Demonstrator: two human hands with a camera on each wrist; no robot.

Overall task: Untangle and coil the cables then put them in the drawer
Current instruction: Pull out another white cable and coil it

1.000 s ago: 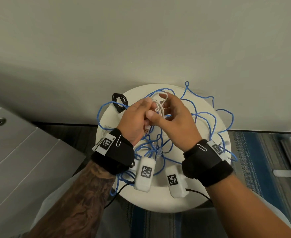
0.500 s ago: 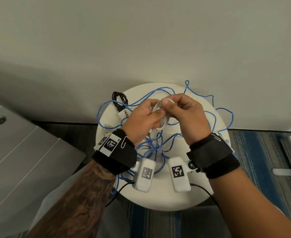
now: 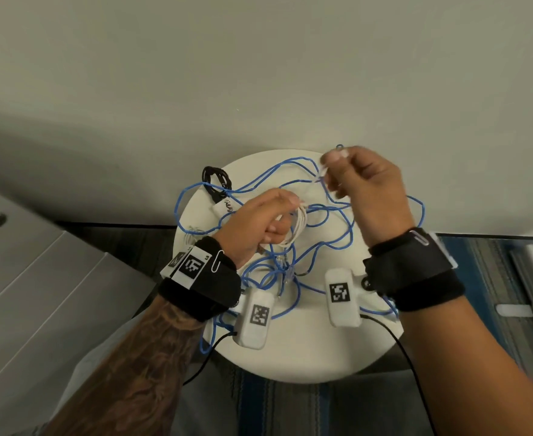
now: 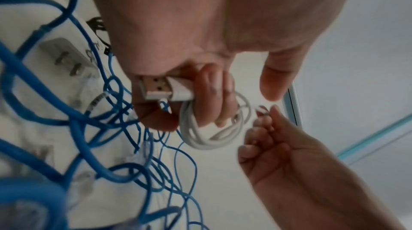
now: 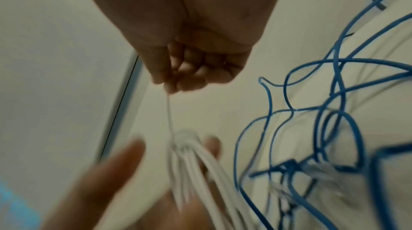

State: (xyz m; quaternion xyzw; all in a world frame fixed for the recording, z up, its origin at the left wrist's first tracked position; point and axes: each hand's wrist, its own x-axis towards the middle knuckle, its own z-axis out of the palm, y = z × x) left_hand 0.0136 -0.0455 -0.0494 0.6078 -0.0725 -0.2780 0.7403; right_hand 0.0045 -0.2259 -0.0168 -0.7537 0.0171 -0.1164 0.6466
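Your right hand (image 3: 365,187) has pulled toward 1 o'clock, pinching the white cable (image 4: 196,128) end; left hand (image 3: 259,221) grips the coil, so wrap tight

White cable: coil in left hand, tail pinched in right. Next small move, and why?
Probably wrap that tail around the coil. The left hand grips the white cable loops and USB plug; the right hand pinches the short free end, clear of the blue cable.
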